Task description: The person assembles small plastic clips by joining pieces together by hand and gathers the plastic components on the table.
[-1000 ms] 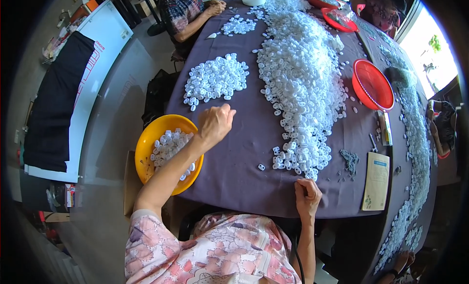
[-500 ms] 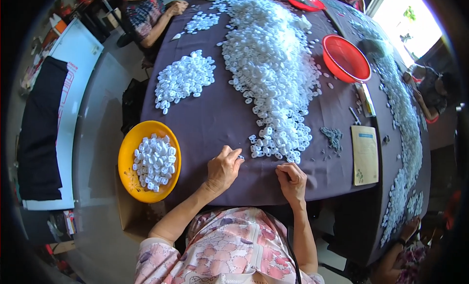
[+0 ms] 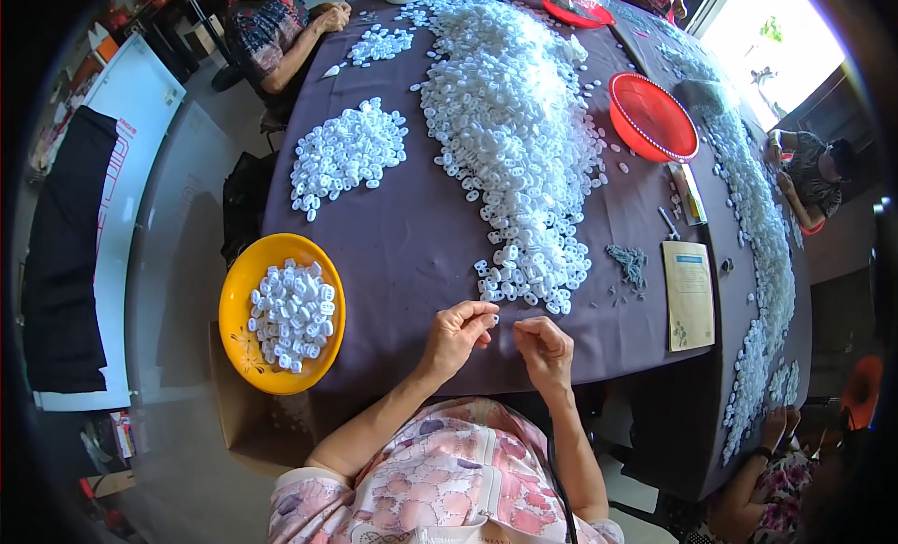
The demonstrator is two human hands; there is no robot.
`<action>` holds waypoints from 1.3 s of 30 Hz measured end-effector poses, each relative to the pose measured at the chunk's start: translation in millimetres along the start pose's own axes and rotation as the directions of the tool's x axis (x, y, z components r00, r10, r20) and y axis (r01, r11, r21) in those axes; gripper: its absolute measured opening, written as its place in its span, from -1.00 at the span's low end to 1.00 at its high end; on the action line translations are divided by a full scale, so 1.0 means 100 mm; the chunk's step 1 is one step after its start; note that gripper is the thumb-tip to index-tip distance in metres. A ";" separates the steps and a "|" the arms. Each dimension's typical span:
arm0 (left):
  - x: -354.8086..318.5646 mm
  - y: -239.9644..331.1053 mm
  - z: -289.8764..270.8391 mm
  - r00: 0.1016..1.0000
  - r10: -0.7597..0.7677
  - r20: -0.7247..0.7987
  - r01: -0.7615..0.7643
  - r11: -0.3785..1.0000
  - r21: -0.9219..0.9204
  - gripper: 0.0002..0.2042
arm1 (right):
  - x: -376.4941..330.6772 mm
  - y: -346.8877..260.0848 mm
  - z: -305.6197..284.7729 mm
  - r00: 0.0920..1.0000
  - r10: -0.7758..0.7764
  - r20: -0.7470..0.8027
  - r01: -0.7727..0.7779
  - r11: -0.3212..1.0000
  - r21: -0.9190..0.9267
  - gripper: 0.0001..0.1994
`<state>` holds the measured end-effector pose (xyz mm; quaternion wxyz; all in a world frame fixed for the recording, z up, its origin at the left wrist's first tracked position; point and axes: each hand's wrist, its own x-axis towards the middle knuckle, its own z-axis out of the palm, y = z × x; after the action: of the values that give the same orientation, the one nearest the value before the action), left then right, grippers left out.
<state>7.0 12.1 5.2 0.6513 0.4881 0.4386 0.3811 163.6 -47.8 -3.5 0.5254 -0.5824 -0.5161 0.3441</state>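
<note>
Where the two forearms rise from the lower edge and converge over the near rim of the table (image 3: 402,254), the left hand (image 3: 456,335) is curled with thumb and forefinger pinched on a small white piece (image 3: 490,317). The right hand (image 3: 545,345) sits just beside it, fingers bent inward and tips drawn together; whether it grips anything cannot be told. Both wrists rest at the table edge, knuckles up, the two hands close but apart.

Just beyond the fingertips lies the near end of the large pile (image 3: 510,142) of white pieces, which runs up the middle of the purple cloth. A smaller heap (image 3: 348,154) lies to the left of it, well apart. Left of the left forearm, off the table edge, a yellow bowl (image 3: 241,343) holds more white pieces.

To the right of the pile lie a grey clump (image 3: 629,262) and a tan booklet (image 3: 688,294). A red basket (image 3: 652,117) stands farther up on the right. Another person's hands (image 3: 329,17) work at the far left corner.
</note>
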 end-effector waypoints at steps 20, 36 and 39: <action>-0.05 -0.11 -0.02 0.995 0.043 0.090 -0.048 0.997 0.058 -0.85 | 0.00 -0.04 0.17 0.944 0.311 0.108 -0.329 0.898 0.292 -0.93; -0.03 -0.06 -0.03 0.981 0.124 0.149 -0.153 0.967 0.202 -0.81 | 0.05 -0.08 0.13 0.937 0.313 0.157 -0.335 0.931 0.143 -0.94; -0.03 -0.07 -0.03 0.977 0.142 0.159 -0.173 0.963 0.207 -0.81 | 0.10 -0.14 0.09 0.927 0.323 0.188 -0.337 0.940 0.046 -0.95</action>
<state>3.7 8.9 -1.4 0.5904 0.6165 0.3900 0.3452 153.9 -36.9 9.7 0.4339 -0.6072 -0.4418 0.4979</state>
